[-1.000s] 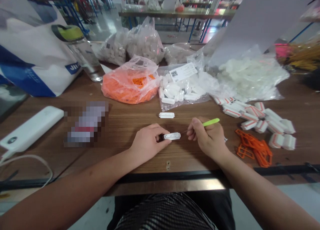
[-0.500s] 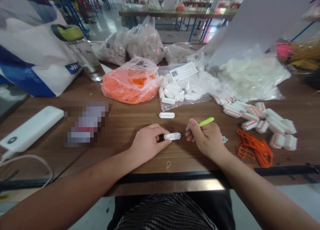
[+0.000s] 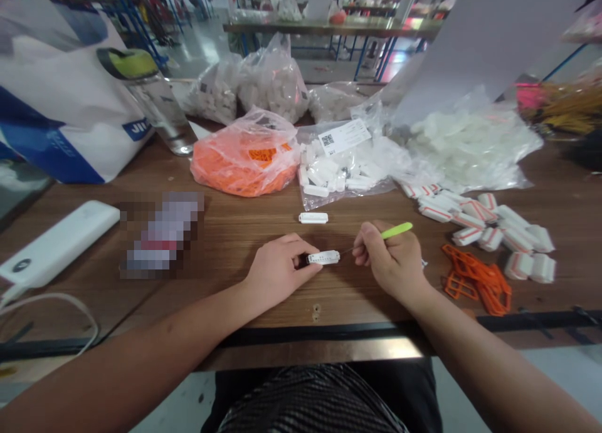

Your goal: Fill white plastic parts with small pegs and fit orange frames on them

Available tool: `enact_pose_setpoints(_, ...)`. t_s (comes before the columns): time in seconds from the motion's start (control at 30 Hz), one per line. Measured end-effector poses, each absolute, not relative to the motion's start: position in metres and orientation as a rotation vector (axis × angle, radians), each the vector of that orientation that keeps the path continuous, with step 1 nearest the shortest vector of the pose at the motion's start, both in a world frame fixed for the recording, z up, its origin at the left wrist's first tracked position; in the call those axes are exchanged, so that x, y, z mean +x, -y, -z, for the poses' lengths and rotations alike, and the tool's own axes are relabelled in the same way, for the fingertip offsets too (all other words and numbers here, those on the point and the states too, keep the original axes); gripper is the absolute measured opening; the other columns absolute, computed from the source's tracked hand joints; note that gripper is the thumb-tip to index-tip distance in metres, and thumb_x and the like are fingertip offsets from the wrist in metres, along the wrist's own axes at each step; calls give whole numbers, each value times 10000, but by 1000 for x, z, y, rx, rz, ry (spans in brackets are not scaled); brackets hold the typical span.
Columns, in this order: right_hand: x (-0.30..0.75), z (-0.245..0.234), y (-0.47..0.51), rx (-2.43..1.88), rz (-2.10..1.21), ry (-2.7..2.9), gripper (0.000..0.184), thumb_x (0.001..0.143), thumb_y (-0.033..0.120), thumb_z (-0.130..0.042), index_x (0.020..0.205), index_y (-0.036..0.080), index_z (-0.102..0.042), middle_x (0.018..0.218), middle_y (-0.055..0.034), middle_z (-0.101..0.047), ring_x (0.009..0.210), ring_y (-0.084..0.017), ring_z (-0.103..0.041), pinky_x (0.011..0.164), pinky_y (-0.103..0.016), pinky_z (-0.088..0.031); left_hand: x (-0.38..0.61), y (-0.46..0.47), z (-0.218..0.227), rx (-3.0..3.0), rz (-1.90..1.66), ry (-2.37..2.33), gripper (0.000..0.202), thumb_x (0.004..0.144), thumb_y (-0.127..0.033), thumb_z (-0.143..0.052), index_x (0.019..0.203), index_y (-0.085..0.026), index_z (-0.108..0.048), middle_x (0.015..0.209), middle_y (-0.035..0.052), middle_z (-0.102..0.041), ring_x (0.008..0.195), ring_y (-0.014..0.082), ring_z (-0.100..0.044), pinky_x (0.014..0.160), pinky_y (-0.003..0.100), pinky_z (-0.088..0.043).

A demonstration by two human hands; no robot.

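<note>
My left hand (image 3: 277,267) pinches the left end of a small white plastic connector housing (image 3: 324,257), whose upper face carries rows of dark holes. In my right hand (image 3: 390,254) is a thin pick with a lime-green handle (image 3: 397,230), gripped like a pen. Its fine metal tip points left, close to the right end of the housing; whether it touches I cannot tell. Behind my left hand a second white housing (image 3: 313,218) lies alone on the table. Tiny white pieces (image 3: 424,264) are partly hidden beyond my right wrist.
Finished-looking white housings with orange strips (image 3: 470,217) lie at right, beside loose orange frames (image 3: 477,279). Bags of orange parts (image 3: 244,160) and white housings (image 3: 345,163) stand behind. A bottle (image 3: 160,107), a power bank (image 3: 59,242) and a blurred-out object (image 3: 162,232) are at left.
My right hand and the green-handled pick have shifted slightly to the right, away from the housing. My left hand holds the housing in the same place.
</note>
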State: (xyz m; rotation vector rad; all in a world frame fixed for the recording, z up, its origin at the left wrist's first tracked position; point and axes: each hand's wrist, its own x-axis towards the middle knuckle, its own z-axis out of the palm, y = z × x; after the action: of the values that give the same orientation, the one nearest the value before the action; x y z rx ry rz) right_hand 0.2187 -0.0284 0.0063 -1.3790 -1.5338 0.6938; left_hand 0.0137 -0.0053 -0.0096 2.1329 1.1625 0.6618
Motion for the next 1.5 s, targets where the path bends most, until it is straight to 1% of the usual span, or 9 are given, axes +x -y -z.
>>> enact_pose_setpoints(0.2, 220, -2, 19, -1443, -980, 1263, 428, 859, 501, -521, 599, 164, -570, 473, 1, -574, 357, -89, -546, 340, -178, -412, 14, 4, 9, 2145, -616, -1183, 130, 791, -254, -695, 914, -236, -736, 769, -17, -632, 597, 106, -526, 600, 261, -414)
enact_pose_setpoints(0.33, 220, 0, 14, -1472, -1077, 1192, 457, 802, 563, -569, 591, 158, -570, 473, -4, -583, 346, -88, -540, 331, -176, -409, 14, 5, 9, 2126, -610, -1200, 126, 781, -256, -703, 901, -232, -736, 782, -16, -636, 590, 103, -530, 603, 263, -422)
enact_pose_setpoints(0.87, 220, 0, 14, -1484, -1083, 1185, 454, 797, 569, -568, 605, 157, -571, 471, -6, -589, 350, -91, -541, 330, -174, -408, 14, 4, 6, 2126, -602, -1203, 136, 786, -262, -698, 911, -225, -736, 771, -12, -633, 595, 107, -534, 609, 265, -428)
enact_pose_setpoints(0.97, 220, 0, 14, -1486, -1067, 1222, 451, 814, 557, -557, 603, 159, -569, 477, -6, -588, 356, -91, -542, 337, -178, -414, 14, 4, 6, 2139, -602, -1198, 127, 789, -260, -694, 903, -226, -735, 772, -9, -635, 597, 109, -533, 605, 265, -422)
enact_pose_setpoints(1.1, 221, 0, 18, -1482, -992, 1363, 446, 889, 516, -481, 632, 164, -574, 500, -8, -592, 383, -97, -556, 359, -192, -426, 14, 4, 8, 2155, -620, -1185, 128, 799, -268, -686, 913, -233, -733, 775, -8, -638, 603, 111, -532, 607, 264, -422)
enact_pose_setpoints(1.2, 220, -2, 23, -1445, -838, 1590, 423, 940, 450, -430, 654, 171, -571, 532, -10, -603, 436, -102, -579, 419, -207, -449, 14, 5, 9, 2142, -642, -1173, 135, 802, -260, -685, 925, -231, -731, 784, -7, -638, 599, 106, -527, 607, 259, -426)
enact_pose_setpoints(1.33, 218, -6, 28, -1412, -583, 1840, 393, 962, 358, -407, 641, 184, -553, 562, -10, -602, 483, -104, -575, 498, -238, -459, 14, 6, 7, 2114, -650, -1172, 127, 794, -245, -686, 912, -227, -730, 776, -10, -633, 584, 102, -517, 589, 251, -417)
enact_pose_setpoints(1.4, 217, -7, 30, -1403, -543, 1824, 386, 962, 346, -409, 646, 184, -559, 564, -9, -599, 477, -102, -570, 491, -237, -456, 14, 6, 7, 2097, -642, -1181, 125, 793, -243, -687, 909, -227, -731, 786, -11, -635, 581, 99, -514, 583, 249, -413)
enact_pose_setpoints(1.5, 217, -7, 31, -1375, -626, 1653, 397, 964, 370, -408, 650, 182, -562, 550, -1, -594, 447, -93, -570, 436, -210, -446, 14, 5, 6, 2106, -642, -1179, 128, 793, -247, -688, 912, -232, -734, 783, -14, -633, 590, 99, -518, 588, 251, -413)
